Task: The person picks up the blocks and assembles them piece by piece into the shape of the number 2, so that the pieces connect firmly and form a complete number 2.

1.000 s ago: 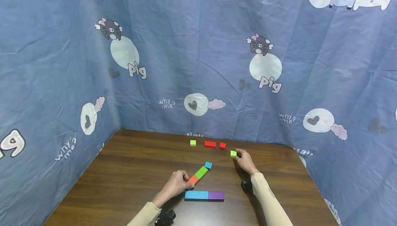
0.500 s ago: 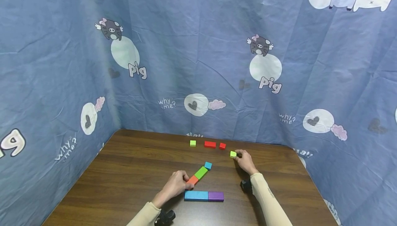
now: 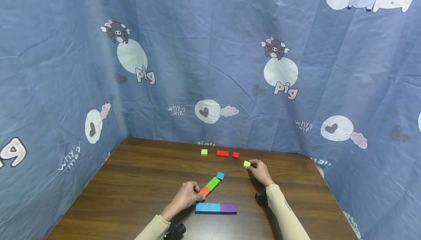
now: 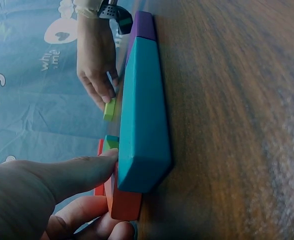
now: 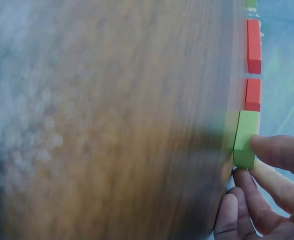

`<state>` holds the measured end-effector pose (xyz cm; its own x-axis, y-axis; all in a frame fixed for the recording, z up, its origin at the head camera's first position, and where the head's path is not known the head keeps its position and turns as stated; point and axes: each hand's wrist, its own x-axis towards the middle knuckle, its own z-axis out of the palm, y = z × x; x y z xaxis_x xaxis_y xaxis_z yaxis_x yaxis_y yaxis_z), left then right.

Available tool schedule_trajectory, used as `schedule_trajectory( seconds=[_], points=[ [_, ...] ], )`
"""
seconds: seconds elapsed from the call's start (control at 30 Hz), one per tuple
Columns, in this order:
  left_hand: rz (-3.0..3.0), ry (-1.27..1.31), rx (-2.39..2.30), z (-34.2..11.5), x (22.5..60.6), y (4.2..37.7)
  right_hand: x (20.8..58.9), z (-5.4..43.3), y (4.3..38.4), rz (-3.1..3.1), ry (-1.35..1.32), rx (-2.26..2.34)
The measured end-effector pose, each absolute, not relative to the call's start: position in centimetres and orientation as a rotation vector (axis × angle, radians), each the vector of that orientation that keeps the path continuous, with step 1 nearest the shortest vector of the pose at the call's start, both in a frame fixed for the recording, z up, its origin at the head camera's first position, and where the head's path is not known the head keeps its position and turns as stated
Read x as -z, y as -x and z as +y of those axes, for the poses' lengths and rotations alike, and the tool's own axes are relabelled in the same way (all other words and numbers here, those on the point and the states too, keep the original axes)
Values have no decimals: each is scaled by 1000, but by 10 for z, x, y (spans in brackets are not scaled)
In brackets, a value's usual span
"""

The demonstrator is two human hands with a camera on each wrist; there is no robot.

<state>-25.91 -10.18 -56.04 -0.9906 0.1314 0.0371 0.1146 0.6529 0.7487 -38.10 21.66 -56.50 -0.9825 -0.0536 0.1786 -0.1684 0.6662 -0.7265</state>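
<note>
Little has changed: the left hand (image 3: pixel 186 195) pinches the orange block (image 3: pixel 204 191), the right hand (image 3: pixel 260 172) the lime block (image 3: pixel 246 164), perhaps slightly turned, though small in view; neither is released.

Right hand (image 5: pixel 267 200) against green block (image 5: pixel 245 140), red blocks (image 5: pixel 254 45) beyond

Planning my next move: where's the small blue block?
In the head view, below centre, the small blue block lies right of the left hand, at the far end of the green block.
</note>
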Motion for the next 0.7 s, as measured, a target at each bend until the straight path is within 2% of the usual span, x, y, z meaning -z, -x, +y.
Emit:
schedule_trajectory(
  seconds=[0.7],
  points=[
    [2849,-235,-1290,-102,558,258,562,216,379,-2733,-173,-1273]
  ],
)
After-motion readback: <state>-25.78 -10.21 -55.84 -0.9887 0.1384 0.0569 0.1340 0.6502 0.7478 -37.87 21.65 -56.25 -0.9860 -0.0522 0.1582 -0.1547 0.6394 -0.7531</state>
